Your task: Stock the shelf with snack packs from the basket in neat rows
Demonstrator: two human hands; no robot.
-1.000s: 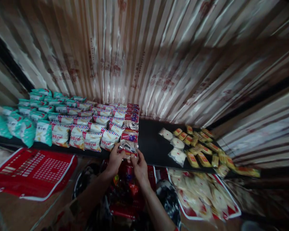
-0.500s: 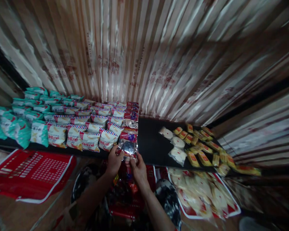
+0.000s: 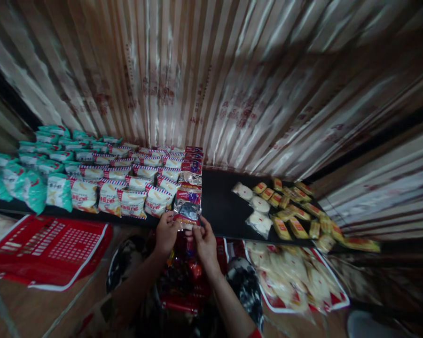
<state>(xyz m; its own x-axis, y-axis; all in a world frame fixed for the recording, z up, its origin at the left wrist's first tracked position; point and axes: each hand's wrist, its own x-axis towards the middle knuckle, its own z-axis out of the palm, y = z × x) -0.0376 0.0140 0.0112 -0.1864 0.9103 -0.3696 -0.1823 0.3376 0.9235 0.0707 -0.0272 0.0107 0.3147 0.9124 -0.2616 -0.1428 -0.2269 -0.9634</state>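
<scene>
Hands: left hand [image 3: 166,233] and right hand [image 3: 205,239] are side by side at the front lip of the black shelf [image 3: 220,206], arms reaching up from below
Fingers: both hands are pinched shut on one packet, the left on its near-left corner and the right on its near-right corner
Packet: the red-and-clear snack packet [image 3: 187,206] lies at the very front of the shelf, in line with the column of red packets [image 3: 192,166] that runs back toward the striped wall [image 3: 211,84]
Left of it: white packets with striped tops [image 3: 132,202] sit just beside it in overlapping rows, with teal packets [image 3: 35,188] further along
Right of it: a bare stretch of shelf, then round white cakes [image 3: 259,204] and yellow bars [image 3: 296,216], well apart from the hands
Below: a red basket [image 3: 49,246] to the left, and a basket of pale packets [image 3: 292,277] to the right
Step in hand: to my eye, the packet is being seated as the front piece of its column
Next move calls for: the near edge squared to the shelf lip and the packet lapped over the one behind it, so it lies steady once the fingers ease off
</scene>
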